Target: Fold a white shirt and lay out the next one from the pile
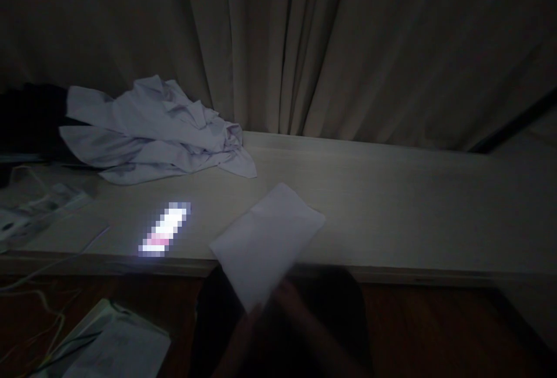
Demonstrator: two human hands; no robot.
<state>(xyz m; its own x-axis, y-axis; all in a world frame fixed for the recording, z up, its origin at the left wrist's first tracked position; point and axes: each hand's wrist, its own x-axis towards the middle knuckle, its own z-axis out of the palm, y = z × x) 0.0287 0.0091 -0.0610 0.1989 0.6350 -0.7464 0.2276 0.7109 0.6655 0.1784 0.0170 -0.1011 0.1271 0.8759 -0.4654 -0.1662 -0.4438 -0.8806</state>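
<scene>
A white sheet of paper [270,239] lies slantwise over the front edge of the pale table, its near end sticking out above my lap. My left hand [249,321] grips its lowest corner. Further along the same near edge, my right hand [288,297] holds the paper from the right. Both hands are dim and slightly blurred, so single fingers hardly show.
A glowing, pixelated phone [165,230] lies left of the paper. Crumpled white cloth [161,134] is heaped behind it. A power strip [26,221] and cables lie at the far left. Curtains [270,42] hang behind the table [413,210]. A pale box-like object [117,343] stands below left.
</scene>
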